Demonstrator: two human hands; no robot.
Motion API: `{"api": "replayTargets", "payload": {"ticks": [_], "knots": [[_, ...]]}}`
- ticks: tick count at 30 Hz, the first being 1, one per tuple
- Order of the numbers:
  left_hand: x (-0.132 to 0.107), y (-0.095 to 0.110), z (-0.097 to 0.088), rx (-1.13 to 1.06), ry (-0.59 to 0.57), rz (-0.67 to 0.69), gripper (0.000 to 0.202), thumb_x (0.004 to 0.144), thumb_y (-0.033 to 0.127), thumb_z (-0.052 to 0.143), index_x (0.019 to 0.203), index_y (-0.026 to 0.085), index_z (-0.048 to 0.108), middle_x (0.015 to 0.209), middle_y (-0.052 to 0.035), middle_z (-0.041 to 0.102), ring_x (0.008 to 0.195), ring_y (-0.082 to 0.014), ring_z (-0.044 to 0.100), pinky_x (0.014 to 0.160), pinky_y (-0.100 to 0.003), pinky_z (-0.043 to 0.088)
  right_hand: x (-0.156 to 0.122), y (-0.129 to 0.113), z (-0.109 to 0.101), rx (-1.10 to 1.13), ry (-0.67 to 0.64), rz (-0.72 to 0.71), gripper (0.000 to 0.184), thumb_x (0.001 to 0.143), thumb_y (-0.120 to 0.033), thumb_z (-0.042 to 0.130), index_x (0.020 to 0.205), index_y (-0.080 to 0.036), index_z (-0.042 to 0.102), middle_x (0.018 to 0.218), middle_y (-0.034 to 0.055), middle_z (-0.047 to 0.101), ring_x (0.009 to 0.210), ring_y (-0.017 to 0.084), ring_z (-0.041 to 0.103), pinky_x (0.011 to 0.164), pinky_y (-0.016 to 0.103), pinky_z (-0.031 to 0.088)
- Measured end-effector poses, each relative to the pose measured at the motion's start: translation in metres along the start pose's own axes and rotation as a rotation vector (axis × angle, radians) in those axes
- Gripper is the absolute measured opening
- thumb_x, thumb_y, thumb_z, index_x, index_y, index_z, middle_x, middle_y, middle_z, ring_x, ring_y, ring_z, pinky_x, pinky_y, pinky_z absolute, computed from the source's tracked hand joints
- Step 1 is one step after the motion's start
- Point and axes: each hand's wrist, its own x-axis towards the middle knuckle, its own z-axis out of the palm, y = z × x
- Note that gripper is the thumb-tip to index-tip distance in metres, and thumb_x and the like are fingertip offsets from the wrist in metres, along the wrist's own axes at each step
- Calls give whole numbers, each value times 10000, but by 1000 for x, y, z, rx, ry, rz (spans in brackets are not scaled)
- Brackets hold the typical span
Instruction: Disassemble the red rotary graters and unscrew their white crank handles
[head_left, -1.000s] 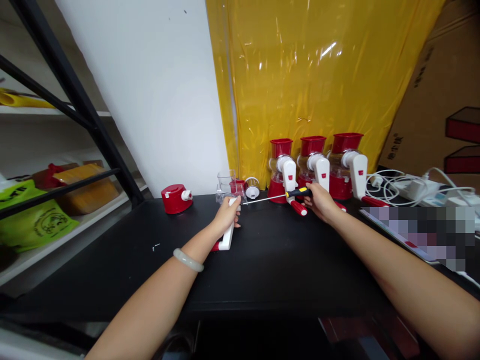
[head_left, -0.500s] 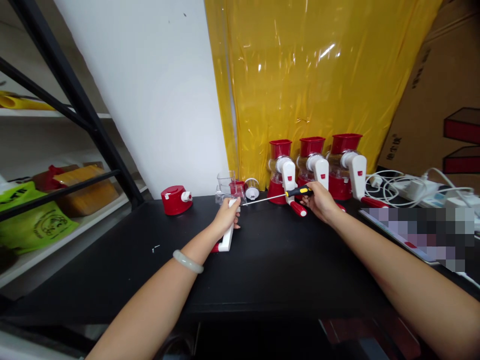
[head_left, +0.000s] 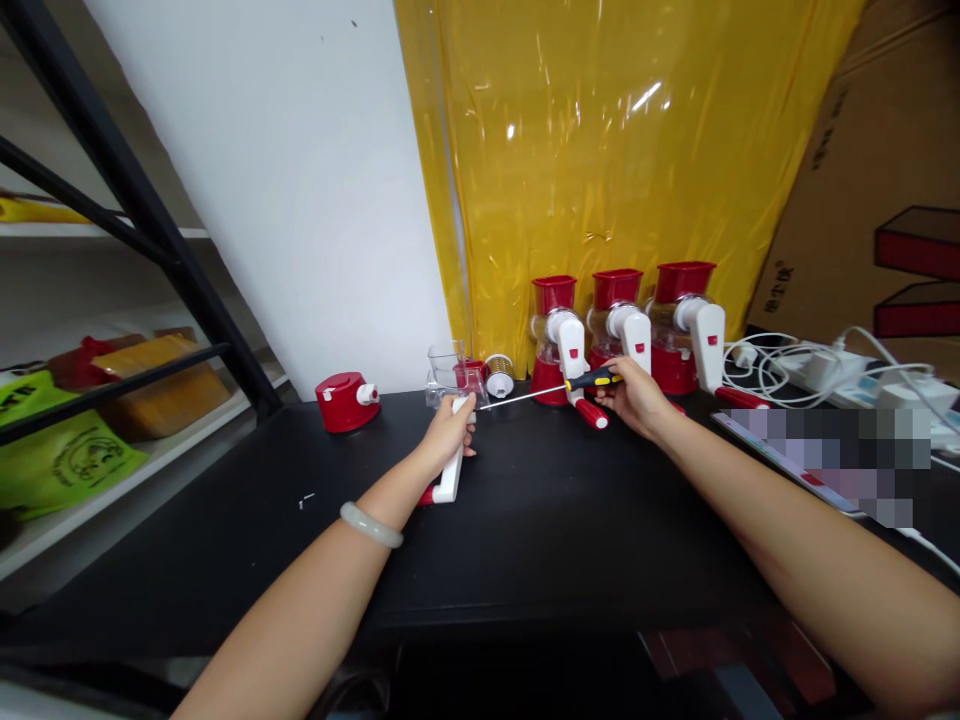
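My left hand (head_left: 448,432) is closed round the upper end of a white crank handle (head_left: 451,470) with a red tip that rests on the black table (head_left: 525,520). My right hand (head_left: 636,397) grips a screwdriver (head_left: 555,386) by its black and yellow handle. Its thin metal shaft runs left, and its tip is at the top of the white handle by my left fingers. A pale bangle sits on my left wrist.
Three red and white hand-crank grinders (head_left: 622,330) stand at the back before a yellow plastic curtain. A red base part (head_left: 341,400), a clear cup (head_left: 448,372) and a small drum (head_left: 499,377) lie near the wall. White cables and a power strip (head_left: 825,368) are at right; shelves at left.
Both hands hold as before. The view has shifted slightly, so everything sits a little further left in the picture.
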Motion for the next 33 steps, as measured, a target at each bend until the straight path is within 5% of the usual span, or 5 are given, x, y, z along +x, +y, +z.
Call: {"api": "replayTargets", "payload": {"ticks": [19, 23, 27, 33], "knots": [[-6, 5, 1, 23, 9, -3, 261, 930, 468, 505, 963, 223, 421, 655, 60, 459, 399, -52, 414, 366, -171, 424, 0, 0, -6, 41, -15, 4, 122, 621, -203, 519, 737, -209, 560, 626, 5, 585, 569, 153, 580, 560, 281, 501], [-7, 5, 1, 17, 1, 6, 267, 940, 485, 474, 950, 224, 419, 652, 59, 457, 394, -52, 407, 364, -177, 426, 0, -1, -6, 32, -23, -16, 99, 708, -308, 522, 762, -227, 542, 590, -4, 578, 528, 151, 563, 521, 273, 487], [-6, 5, 1, 6, 11, 7, 284, 938, 500, 472, 948, 220, 421, 651, 56, 462, 393, -52, 410, 369, -176, 427, 3, 2, -5, -89, 9, -61, 264, 818, -481, 530, 729, -233, 511, 461, -45, 460, 411, 108, 425, 463, 240, 449], [-2, 2, 0, 4, 11, 8, 308, 927, 526, 481, 954, 225, 419, 649, 57, 465, 394, -52, 416, 376, -176, 435, 5, 5, -4, -107, 36, -45, 126, 745, -284, 614, 754, -233, 499, 445, -72, 438, 391, 88, 392, 475, 231, 460]]}}
